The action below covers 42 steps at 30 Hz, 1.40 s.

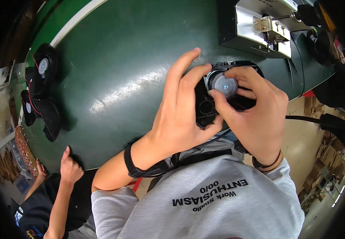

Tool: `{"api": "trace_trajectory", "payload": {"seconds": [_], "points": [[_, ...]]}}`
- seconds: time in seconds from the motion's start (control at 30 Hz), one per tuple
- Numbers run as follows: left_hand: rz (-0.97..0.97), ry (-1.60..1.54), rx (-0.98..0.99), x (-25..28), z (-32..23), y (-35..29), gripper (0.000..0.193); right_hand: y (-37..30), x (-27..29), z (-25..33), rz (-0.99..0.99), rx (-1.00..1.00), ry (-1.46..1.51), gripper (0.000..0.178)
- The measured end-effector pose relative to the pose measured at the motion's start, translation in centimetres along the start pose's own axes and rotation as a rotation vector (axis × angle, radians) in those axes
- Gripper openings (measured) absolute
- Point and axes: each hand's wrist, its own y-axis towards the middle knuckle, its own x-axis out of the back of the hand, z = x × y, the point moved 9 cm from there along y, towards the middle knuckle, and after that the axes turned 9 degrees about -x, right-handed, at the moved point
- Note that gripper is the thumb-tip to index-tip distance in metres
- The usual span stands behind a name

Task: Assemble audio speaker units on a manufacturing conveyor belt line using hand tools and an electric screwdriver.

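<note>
My right hand [256,107] is closed on a round speaker driver [225,85], thumb and fingers around its grey metal back. The driver sits over a black plastic speaker housing [205,106]; whether it is fully seated in its opening I cannot tell. My left hand [180,103] grips the housing's left side, its thumb at the near edge and one fingertip by the driver's rim. Its index finger sticks out beyond the far side. Much of the housing is hidden under both hands.
On the green table [113,51], a metal machine [264,30] stands at the far right. Black speaker units [43,91] with red wires lie at the left. A co-worker's hand [71,169] rests near the table's lower-left edge. A black cable [311,118] runs at the right.
</note>
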Motion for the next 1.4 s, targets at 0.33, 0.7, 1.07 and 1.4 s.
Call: {"api": "trace_trajectory", "payload": {"seconds": [0.33, 0.7, 1.07, 1.4], "points": [[-0.05, -0.038, -0.039, -0.07, 0.59, -0.67, 0.074, -0.17, 0.1, 0.27, -0.052, 0.061, 0.015, 0.033], [-0.048, -0.054, -0.048, -0.07, 0.51, -0.48, 0.072, -0.32, 0.26, 0.39, -0.078, 0.101, -0.006, 0.033], [-0.069, -0.046, -0.051, -0.35, 0.27, -0.56, 0.068, -0.45, 0.58, 0.21, -0.091, 0.101, -0.035, 0.032], [0.015, -0.083, -0.004, -0.25, 0.24, -0.26, 0.063, -0.23, 0.47, 0.37, -0.062, 0.076, -0.009, 0.036]]}}
